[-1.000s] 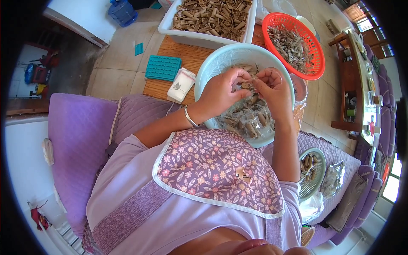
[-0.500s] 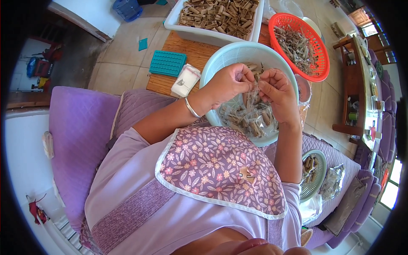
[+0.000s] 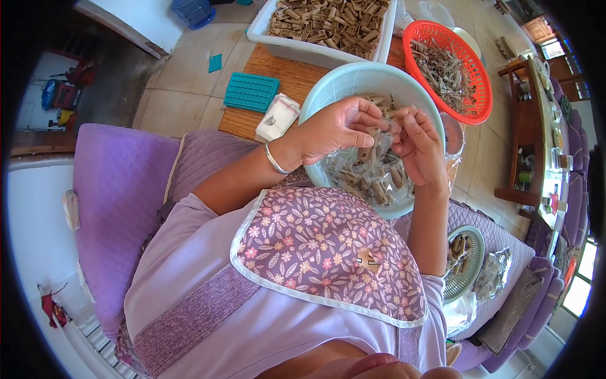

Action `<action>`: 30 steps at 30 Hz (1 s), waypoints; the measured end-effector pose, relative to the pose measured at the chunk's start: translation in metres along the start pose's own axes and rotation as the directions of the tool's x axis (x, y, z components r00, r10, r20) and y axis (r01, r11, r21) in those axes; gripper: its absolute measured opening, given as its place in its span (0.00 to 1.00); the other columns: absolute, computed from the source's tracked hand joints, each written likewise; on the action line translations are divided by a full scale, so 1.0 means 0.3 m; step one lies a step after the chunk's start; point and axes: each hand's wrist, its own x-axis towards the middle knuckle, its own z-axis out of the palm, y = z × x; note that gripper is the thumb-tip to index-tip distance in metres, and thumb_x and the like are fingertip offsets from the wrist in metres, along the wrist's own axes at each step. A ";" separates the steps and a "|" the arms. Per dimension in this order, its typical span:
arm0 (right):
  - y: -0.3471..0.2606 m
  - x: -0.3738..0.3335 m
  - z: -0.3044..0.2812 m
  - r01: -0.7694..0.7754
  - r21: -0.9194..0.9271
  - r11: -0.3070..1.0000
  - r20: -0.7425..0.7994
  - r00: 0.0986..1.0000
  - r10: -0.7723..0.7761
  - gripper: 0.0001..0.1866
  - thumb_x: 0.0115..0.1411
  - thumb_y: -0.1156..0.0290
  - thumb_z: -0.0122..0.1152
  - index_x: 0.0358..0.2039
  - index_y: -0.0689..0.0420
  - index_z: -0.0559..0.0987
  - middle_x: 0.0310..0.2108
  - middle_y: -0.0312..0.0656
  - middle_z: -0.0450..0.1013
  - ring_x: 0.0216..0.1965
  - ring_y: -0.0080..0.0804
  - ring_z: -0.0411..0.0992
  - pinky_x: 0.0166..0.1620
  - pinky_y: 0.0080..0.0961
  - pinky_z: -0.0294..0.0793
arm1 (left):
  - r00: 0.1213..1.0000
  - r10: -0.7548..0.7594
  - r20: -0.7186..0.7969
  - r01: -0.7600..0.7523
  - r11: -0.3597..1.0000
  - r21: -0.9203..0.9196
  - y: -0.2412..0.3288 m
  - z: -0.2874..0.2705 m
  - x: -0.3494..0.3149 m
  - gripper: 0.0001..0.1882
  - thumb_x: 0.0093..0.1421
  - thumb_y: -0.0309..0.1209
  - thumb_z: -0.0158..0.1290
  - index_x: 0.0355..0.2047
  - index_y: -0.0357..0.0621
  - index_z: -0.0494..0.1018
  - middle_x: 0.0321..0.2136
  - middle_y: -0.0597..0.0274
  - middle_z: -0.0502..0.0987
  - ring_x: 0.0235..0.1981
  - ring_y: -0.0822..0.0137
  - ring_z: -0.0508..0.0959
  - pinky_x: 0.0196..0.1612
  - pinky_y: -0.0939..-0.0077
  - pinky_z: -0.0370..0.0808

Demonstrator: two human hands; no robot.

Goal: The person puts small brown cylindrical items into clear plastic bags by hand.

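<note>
Pinching clear plastic wrap (image 3: pixel 381 146): left hand (image 3: pixel 344 129) and right hand (image 3: pixel 419 150), over pale-blue basket (image 3: pixel 338 85) of wrapped brown pieces (image 3: pixel 377 188); red basket (image 3: pixel 483 103) nearby.

No text or label can be read.

Left of the fingers (image 3: pixel 361 138) and a little beyond them, we see a teal ridged mat (image 3: pixel 251 91), with a white packet (image 3: pixel 278 119) just beside it, nearer the fingers. Farther off that way we find a small teal piece (image 3: pixel 215 62) on the tiled floor (image 3: pixel 180 98) and, past it, a blue water-cooler bottle (image 3: pixel 192 12). Left of the fingers and nearer us sits a purple sofa (image 3: pixel 123 221). Well to their right we notice a shelved wooden table (image 3: pixel 517 129) holding a green can (image 3: pixel 525 177).
</note>
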 end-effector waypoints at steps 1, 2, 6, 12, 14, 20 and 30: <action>-0.002 -0.005 0.011 0.013 0.024 1.000 -0.016 1.000 -0.012 0.09 0.62 0.75 0.58 0.42 0.59 0.72 0.31 0.35 0.72 0.29 0.19 0.70 0.31 0.17 0.70 | 0.999 0.027 -0.021 -0.027 0.999 0.019 -0.008 -0.001 0.006 0.27 0.55 0.25 0.61 0.54 0.40 0.63 0.47 0.58 0.74 0.45 0.74 0.72 0.43 0.81 0.73; 0.004 -0.007 0.019 0.013 0.022 1.000 -0.013 1.000 -0.012 0.09 0.62 0.75 0.58 0.42 0.59 0.72 0.31 0.35 0.72 0.29 0.19 0.70 0.31 0.17 0.70 | 0.998 0.054 -0.042 -0.053 0.998 0.039 -0.011 -0.002 0.009 0.28 0.55 0.23 0.60 0.55 0.39 0.62 0.47 0.56 0.74 0.45 0.72 0.73 0.45 0.79 0.74; 0.019 -0.011 0.011 0.170 -0.388 0.906 -0.063 0.976 -0.210 0.10 0.61 0.77 0.59 0.43 0.61 0.73 0.32 0.35 0.71 0.30 0.19 0.69 0.31 0.17 0.69 | 0.997 0.077 -0.024 -0.075 0.994 0.075 0.003 0.008 0.007 0.31 0.56 0.19 0.58 0.58 0.39 0.60 0.48 0.54 0.74 0.42 0.72 0.74 0.41 0.77 0.75; 0.026 -0.019 0.059 0.368 -0.713 0.597 -0.071 0.810 -0.583 0.09 0.55 0.79 0.63 0.37 0.61 0.76 0.31 0.38 0.72 0.30 0.25 0.71 0.32 0.22 0.71 | 0.991 0.113 -0.068 -0.106 0.990 0.097 -0.006 0.016 -0.002 0.38 0.56 0.20 0.59 0.64 0.41 0.54 0.47 0.52 0.75 0.37 0.73 0.74 0.37 0.79 0.75; 0.010 -0.026 0.098 0.413 -0.878 0.242 0.127 0.688 -0.715 0.08 0.52 0.79 0.64 0.34 0.61 0.77 0.31 0.40 0.72 0.30 0.29 0.71 0.32 0.24 0.71 | 0.992 0.109 -0.067 -0.103 0.991 0.086 -0.015 0.013 -0.002 0.39 0.56 0.21 0.60 0.65 0.42 0.53 0.47 0.51 0.75 0.35 0.74 0.74 0.36 0.80 0.75; -0.013 -0.018 0.126 0.394 -0.908 -0.145 0.400 0.706 -0.584 0.08 0.48 0.79 0.64 0.31 0.60 0.78 0.33 0.46 0.73 0.34 0.45 0.71 0.40 0.37 0.72 | 0.982 0.179 -0.052 -0.167 0.969 0.183 -0.028 0.018 -0.008 0.39 0.55 0.18 0.58 0.64 0.41 0.54 0.47 0.53 0.76 0.39 0.73 0.76 0.41 0.80 0.75; -0.047 -0.009 0.034 0.338 -0.769 0.543 -0.174 0.707 -0.686 0.05 0.54 0.83 0.57 0.30 0.60 0.73 0.33 0.42 0.74 0.33 0.31 0.74 0.32 0.25 0.74 | 0.996 0.074 -0.051 -0.066 0.987 0.147 -0.045 0.039 -0.030 0.39 0.56 0.20 0.58 0.65 0.39 0.51 0.49 0.53 0.75 0.35 0.74 0.74 0.39 0.78 0.75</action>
